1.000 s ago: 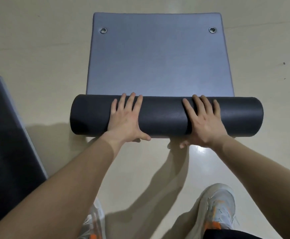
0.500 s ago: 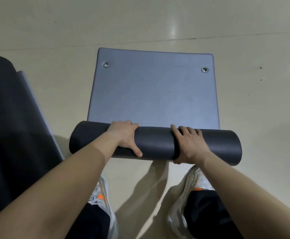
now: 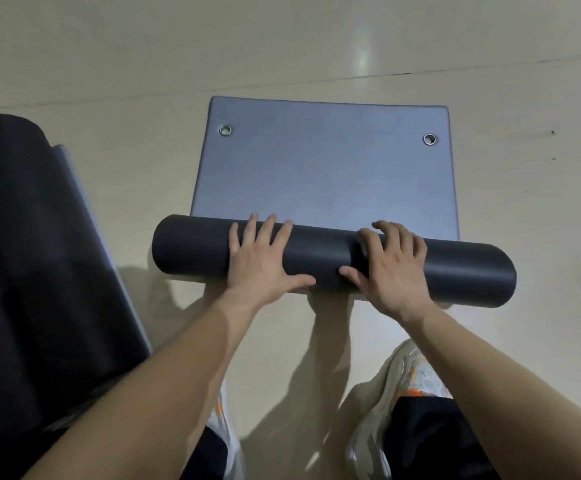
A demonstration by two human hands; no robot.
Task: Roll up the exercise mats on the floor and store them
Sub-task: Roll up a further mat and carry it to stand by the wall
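Note:
A grey exercise mat (image 3: 327, 171) lies on the floor ahead of me, its near part wound into a dark roll (image 3: 320, 252). The flat stretch shows two metal eyelets near its far edge. My left hand (image 3: 263, 261) lies flat on top of the roll, fingers straight and spread. My right hand (image 3: 387, 268) rests on the roll to the right, fingers bent over the top and thumb against the near side. A second dark mat (image 3: 33, 258), partly rolled at its far end, lies along the left edge of view.
The floor (image 3: 109, 64) is pale and glossy, with a seam running across behind the mat. My two white shoes with orange marks (image 3: 406, 386) stand just behind the roll. Open floor lies to the right of the mat and beyond it.
The roll has advanced over the flat part, which is shorter than a second ago. Both hands shifted on the roll; the left now lies flat with straight fingers.

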